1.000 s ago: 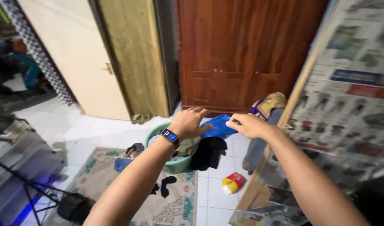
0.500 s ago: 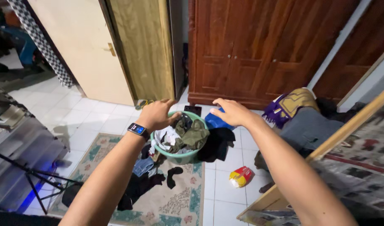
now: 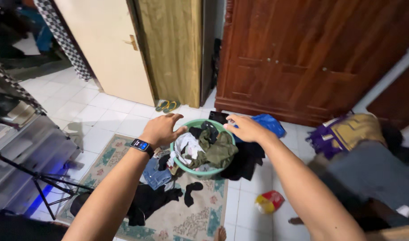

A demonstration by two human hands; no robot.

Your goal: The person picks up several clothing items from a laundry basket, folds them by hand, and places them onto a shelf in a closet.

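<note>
The green basin (image 3: 177, 161) sits on the tiled floor (image 3: 101, 120) at the rug's (image 3: 186, 218) edge, heaped with crumpled clothes (image 3: 204, 149). Your left hand (image 3: 162, 129) and right hand (image 3: 245, 128) hover over its rim, palms down, fingers loosely spread, holding nothing.

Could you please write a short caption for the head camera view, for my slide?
Left hand and right hand, both empty, reach over a green basket of clothes on the floor.

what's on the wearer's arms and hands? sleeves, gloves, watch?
Both arms bare, no sleeves in view. No gloves on the left hand or right hand. A black band with a small lit blue screen sits on the left wrist; the right wrist is bare.
</note>
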